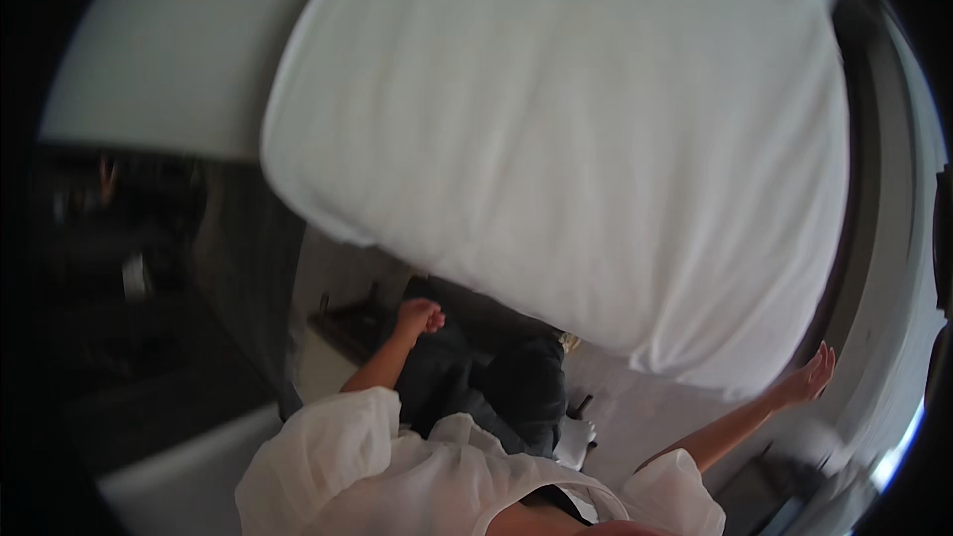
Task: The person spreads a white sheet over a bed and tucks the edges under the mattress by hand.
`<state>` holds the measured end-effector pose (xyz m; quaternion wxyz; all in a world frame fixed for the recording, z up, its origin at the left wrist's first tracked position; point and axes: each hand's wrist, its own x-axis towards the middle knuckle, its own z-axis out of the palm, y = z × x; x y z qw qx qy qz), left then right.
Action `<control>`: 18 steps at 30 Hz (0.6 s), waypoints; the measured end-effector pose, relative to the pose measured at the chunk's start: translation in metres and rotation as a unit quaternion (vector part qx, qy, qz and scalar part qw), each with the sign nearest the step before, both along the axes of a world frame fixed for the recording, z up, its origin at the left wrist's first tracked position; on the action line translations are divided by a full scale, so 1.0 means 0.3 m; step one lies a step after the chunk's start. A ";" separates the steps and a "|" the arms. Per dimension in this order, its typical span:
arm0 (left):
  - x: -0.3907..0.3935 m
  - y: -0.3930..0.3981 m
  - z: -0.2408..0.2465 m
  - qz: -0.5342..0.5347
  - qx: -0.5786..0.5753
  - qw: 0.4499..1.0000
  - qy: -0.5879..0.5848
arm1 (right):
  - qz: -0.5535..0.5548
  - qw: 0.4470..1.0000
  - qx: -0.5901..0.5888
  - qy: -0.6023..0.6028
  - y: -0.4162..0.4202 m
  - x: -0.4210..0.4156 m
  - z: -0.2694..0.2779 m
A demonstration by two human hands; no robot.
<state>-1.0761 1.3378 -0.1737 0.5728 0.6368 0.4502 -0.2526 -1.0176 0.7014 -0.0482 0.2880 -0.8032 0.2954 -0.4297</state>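
A mattress covered in a white fitted sheet (551, 141) fills the upper middle of the head view, with faint creases running along it and gathers at its near right corner. My left hand (421, 316) hangs just short of the mattress's near edge, over my dark trousers (454, 380). Its fingers are curled, and I see nothing in them. My right hand (810, 378) reaches out beside the near right corner, fingers extended and apart, holding nothing. Whether my right wrist brushes the sheet I cannot tell.
A dark bed base (484, 316) shows below the mattress. Left of it is a dark upright panel (249, 260) beneath a broad pale surface (179, 52). Small dark-legged items stand on the pale floor (618, 387). A dark boxy object (767, 484) is at lower right, near a bright gap.
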 end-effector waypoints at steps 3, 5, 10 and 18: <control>-0.099 0.204 -0.008 0.164 -0.029 0.984 -0.070 | 0.209 0.973 -0.093 -0.031 0.337 0.211 0.048; -0.068 0.434 -0.051 0.258 -0.024 0.961 -0.097 | 0.329 0.943 -0.030 0.019 0.735 0.412 0.118; -0.127 1.066 -0.253 0.480 -0.031 0.859 -0.175 | 0.542 0.818 -0.102 0.160 1.720 0.606 0.173; 0.460 1.695 -0.559 0.309 0.135 0.923 -0.186 | 0.601 0.718 -0.231 0.264 2.658 0.791 -0.051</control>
